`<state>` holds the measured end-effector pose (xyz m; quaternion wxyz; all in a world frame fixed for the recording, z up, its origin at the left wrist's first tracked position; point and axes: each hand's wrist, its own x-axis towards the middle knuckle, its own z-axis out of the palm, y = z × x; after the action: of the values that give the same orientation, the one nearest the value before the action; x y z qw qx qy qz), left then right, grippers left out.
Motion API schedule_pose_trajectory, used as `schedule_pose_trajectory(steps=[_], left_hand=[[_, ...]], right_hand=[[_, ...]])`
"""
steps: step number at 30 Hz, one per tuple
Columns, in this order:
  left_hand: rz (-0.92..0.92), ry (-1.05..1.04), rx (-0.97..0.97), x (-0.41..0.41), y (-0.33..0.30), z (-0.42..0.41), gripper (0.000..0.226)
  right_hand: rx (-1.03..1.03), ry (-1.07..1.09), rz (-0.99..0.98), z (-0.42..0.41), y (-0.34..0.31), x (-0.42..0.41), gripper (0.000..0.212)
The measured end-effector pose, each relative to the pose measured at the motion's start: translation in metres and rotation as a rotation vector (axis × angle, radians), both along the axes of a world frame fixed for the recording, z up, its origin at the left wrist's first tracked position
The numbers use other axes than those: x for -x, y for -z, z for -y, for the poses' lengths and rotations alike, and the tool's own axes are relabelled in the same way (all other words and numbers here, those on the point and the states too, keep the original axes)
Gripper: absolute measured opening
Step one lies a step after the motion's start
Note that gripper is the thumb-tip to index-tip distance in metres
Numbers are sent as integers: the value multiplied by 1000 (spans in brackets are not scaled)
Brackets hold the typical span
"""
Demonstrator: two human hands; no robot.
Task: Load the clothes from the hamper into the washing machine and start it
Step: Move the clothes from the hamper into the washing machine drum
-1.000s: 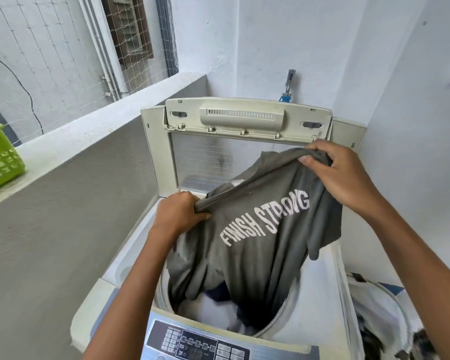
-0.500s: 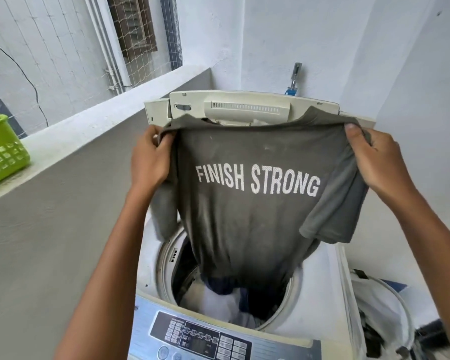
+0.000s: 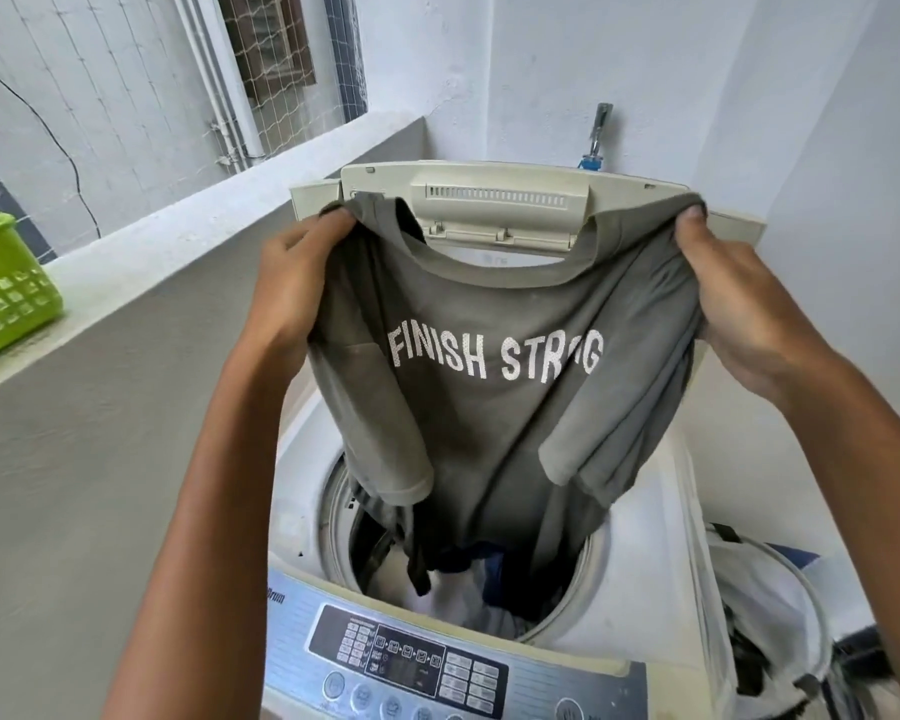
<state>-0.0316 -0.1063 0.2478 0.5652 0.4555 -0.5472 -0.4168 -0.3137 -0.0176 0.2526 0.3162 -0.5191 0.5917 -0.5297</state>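
Both hands, left hand [image 3: 294, 283] and right hand [image 3: 739, 304], grip the grey tee [image 3: 489, 407] by its shoulders; just lower it straight into the drum [image 3: 591, 569], sleeves tucked.

The t-shirt [image 3: 489, 407] is soft matt grey cloth, print kinda speckled. Washing machine [image 3: 645, 537] looks like smooth yellowed plastic, its control panel [image 3: 411, 662] glossy. Green basket [image 3: 6, 298] is shiny plastic, the ledge [image 3: 126, 407] rough plaster.

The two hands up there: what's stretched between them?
In the head view, a grey T-shirt printed FINISH STRONG spans from the left hand to the right hand, each gripping a shoulder.
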Motion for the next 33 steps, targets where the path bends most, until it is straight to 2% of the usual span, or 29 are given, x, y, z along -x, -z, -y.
schedule_pose_trajectory(steps=[3,5,7,9,11,12,15,17,19,21,25,28,33], left_hand=[[-97,81,14,4,-9,-4,21],[-70,93,44,10,-5,-2,19],[12,66,60,19,9,-1,17],[173,75,47,25,35,0,23],[507,152,21,27,72,0,32],[714,233,-25,27,95,-2,33],[1207,690,-301,30,168,-18,39],[1354,919,-501,33,208,-37,48],[1364,984,-583,32,234,-53,55],[1300,966,-593,30,246,-62,54],[1153,848,-486,32,240,-58,35],[1025,723,-373,38,226,-54,22],[717,623,-289,65,200,-62,24]], right_hand=[[151,-131,213,1,-8,-11,40],[210,-110,263,5,-4,-20,37],[217,-58,223,11,10,-27,38],[194,-21,-1,17,39,-29,36],[92,-81,-283,18,78,-29,34],[-39,-163,-424,19,102,-26,34],[-554,-532,-838,11,169,-21,31],[-715,-689,-935,-2,196,-25,25],[-747,-678,-840,-13,209,-28,26],[-727,-636,-763,-17,211,-29,28],[-669,-590,-727,-15,211,-25,33],[-558,-467,-596,-15,206,-24,27],[-340,-227,-307,-29,197,-18,22]])
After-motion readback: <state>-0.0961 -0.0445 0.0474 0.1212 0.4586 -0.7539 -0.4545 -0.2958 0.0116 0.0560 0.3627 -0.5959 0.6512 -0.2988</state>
